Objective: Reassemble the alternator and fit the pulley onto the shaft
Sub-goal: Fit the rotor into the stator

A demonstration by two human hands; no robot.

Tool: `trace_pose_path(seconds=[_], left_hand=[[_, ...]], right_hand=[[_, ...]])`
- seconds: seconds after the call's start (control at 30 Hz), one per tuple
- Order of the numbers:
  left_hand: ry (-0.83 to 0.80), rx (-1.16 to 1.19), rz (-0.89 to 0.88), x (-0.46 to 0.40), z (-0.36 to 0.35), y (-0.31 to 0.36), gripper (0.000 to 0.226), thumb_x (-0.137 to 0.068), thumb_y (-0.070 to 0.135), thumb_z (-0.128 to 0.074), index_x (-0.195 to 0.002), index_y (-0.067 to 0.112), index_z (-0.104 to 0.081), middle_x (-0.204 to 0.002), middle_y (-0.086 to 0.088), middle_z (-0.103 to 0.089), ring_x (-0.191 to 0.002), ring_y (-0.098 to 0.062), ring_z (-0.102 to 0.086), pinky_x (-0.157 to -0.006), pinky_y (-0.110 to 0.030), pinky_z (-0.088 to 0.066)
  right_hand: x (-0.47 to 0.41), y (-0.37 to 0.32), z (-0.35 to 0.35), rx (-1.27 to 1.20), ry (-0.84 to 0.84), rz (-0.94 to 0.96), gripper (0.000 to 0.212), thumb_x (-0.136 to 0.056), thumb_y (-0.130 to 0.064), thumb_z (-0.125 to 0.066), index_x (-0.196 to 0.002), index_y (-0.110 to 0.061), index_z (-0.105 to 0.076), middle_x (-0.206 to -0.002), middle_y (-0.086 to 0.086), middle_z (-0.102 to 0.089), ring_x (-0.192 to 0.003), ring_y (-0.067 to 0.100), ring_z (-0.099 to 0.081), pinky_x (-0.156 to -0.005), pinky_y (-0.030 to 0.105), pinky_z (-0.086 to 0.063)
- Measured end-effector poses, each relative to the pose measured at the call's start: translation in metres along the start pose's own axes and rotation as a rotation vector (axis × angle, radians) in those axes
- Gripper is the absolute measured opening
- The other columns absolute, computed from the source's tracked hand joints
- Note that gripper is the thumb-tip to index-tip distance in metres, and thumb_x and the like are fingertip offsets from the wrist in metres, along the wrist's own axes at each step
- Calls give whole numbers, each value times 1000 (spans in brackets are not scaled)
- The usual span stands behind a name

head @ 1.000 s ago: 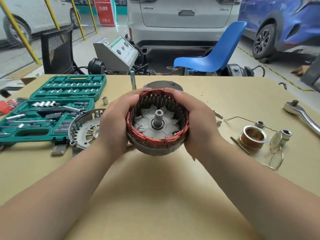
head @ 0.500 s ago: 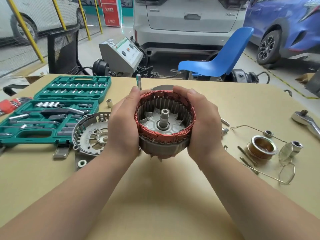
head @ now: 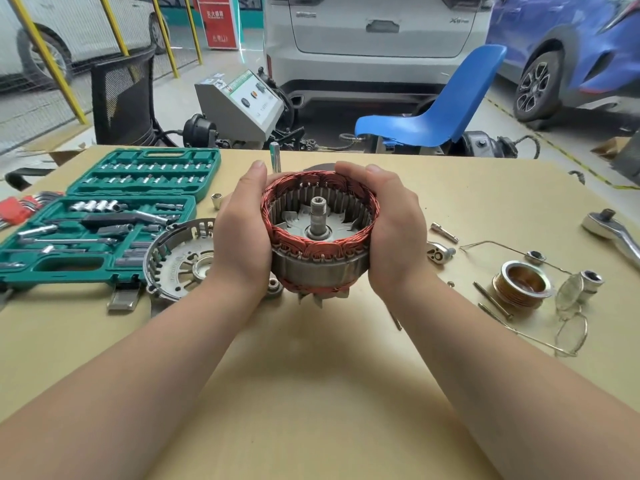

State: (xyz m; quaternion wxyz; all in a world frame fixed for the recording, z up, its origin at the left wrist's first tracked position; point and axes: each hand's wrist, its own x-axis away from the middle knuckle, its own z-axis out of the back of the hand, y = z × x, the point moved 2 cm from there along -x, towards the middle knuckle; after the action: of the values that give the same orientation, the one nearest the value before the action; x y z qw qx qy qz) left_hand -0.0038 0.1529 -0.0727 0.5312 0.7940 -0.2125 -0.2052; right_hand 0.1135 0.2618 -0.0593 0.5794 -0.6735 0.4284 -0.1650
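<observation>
Both hands cup the alternator core above table centre: left hand at 9 o'clock, right hand at 3. Copper windings ring steel body; threaded shaft upright inside. Pulley lies well apart on the table at 3 o'clock.

a car repair workshop: parked cars stand close behind the desk, with yellow safety railings beside them. on the desk lie an open green socket set, a ratchet wrench and loose alternator parts.
</observation>
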Motion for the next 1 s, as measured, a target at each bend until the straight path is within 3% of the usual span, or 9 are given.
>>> trace_pose_path(seconds=[0.13,0.3,0.47,0.7,0.8,1.0], left_hand=[[41,-53,2,2,4,-4,64,-85,69,-55,-108,16,-83,-125,-20,-74,-125,-40,-66,-115,-62,-44],[33,-22,1,1,5,-5,71,-84,71,-56,-113,11,-80,-126,-23,-72,-128,-43,-64,-116,-64,-42],[-27,-4,-20,4,5,-5,79,-89,66,-55,-118,-7,-68,-125,-35,-67,-123,-51,-62,-116,-68,-41],[-49,-29,-71,6,9,-6,71,-94,60,-50,-112,-6,-70,-122,-36,-66,-121,-54,-60,-115,-71,-39],[-56,-16,-79,8,9,-7,65,-96,58,-47,-113,3,-77,-121,-33,-70,-121,-51,-63,-114,-70,-41],[-78,80,-23,10,2,-5,55,-99,48,-49,-115,5,-79,-123,-31,-71,-122,-47,-66,-113,-63,-48]], right_hand=[[-2,0,3,48,-19,36,48,-92,-32,-45,-113,-5,-79,-102,0,-79,-100,9,-74,-90,27,-58],[-3,3,1,71,-1,47,48,-93,-35,-45,-111,-7,-80,-108,9,-80,-108,23,-74,-104,48,-55],[0,2,-1,74,-25,75,49,-94,-33,-44,-114,-4,-78,-109,10,-78,-109,23,-72,-104,47,-54],[5,2,1,118,-99,85,52,-98,-37,-42,-129,-5,-71,-125,11,-74,-121,24,-68,-111,53,-49],[12,6,7,128,-147,124,52,-98,-39,-45,-133,-5,-64,-131,14,-70,-126,29,-65,-111,56,-48],[18,13,9,70,-44,149,49,-102,-37,-44,-129,-4,-65,-128,19,-70,-124,34,-65,-110,61,-48]])
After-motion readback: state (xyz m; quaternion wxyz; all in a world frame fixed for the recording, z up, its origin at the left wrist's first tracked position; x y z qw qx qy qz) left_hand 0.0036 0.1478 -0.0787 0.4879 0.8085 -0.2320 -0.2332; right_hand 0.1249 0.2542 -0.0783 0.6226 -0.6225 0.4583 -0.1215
